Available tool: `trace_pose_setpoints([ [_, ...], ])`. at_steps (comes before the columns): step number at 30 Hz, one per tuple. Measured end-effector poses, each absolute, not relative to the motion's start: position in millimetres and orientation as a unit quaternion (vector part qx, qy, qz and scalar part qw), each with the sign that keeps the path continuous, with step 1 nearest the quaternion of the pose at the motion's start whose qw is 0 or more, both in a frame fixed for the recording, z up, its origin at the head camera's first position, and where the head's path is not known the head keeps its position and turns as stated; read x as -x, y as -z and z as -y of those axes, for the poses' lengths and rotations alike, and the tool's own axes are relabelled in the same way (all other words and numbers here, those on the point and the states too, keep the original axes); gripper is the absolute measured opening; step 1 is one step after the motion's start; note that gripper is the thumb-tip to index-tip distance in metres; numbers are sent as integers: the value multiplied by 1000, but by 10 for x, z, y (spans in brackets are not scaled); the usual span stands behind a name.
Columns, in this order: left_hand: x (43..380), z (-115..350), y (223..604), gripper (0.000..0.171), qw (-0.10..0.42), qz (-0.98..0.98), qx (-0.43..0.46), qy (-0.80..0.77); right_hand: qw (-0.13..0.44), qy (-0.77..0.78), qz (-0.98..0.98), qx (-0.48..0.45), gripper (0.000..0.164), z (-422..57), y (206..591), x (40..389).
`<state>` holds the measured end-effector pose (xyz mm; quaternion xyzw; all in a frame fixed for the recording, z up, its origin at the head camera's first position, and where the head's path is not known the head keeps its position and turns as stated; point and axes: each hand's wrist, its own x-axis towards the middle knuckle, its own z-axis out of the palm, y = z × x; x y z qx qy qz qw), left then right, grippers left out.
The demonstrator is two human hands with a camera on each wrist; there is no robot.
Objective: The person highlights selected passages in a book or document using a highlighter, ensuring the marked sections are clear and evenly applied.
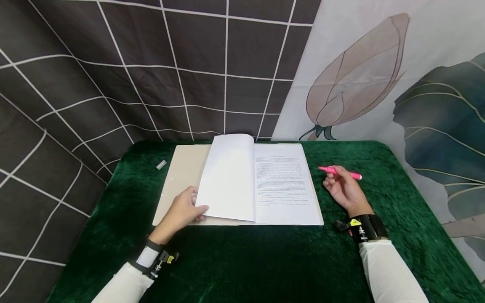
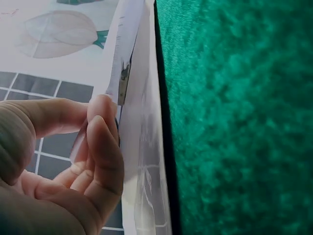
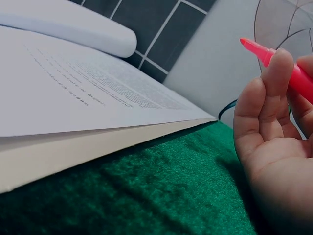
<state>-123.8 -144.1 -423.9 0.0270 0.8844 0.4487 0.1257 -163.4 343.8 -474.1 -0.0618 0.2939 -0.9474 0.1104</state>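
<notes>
Folder open on table, toward the back. Printed page on its right half; loose-edged sheet left of that, partly over the left cover. Left hand at sheet's near left corner. Small object left of folder. Right hand with marker, right of folder. Wall cloth behind.

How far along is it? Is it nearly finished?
Done: the folder lies open, and the pink highlighter has its tip bare. In hand: the left hand pinches a lifted white sheet; the right hand holds the highlighter. Probably left: laying the sheet flat and marking the printed page, where I see no pink.
</notes>
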Motion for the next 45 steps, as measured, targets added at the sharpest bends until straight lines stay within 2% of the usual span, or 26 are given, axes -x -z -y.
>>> trace_pose_setpoints([
  [4,1197,1488,4261,83,133,-887,-21,-441,110,948,-293,62,40,-3431,4743,1637],
  [7,1165,1508,4273,92,129,-894,-36,-427,113,948,-289,66,41,-3428,4744,1641],
  [15,1116,1471,4288,77,103,-923,-111,-354,112,950,-283,76,39,-3420,4765,1629],
  [23,1125,1413,4279,59,132,-935,-101,-312,114,950,-281,80,41,-3423,4777,1625],
  [29,1112,1391,4256,53,110,-962,-100,-228,116,950,-279,82,42,-3427,4773,1625],
  [34,1129,1361,4227,54,74,-975,-125,-171,115,950,-280,80,42,-3430,4768,1627],
  [38,1173,1285,4173,54,16,-971,-167,-172,116,950,-281,78,41,-3430,4763,1637],
  [45,1330,987,3911,48,-69,-935,-299,-176,116,949,-283,79,42,-3429,4748,1659],
])
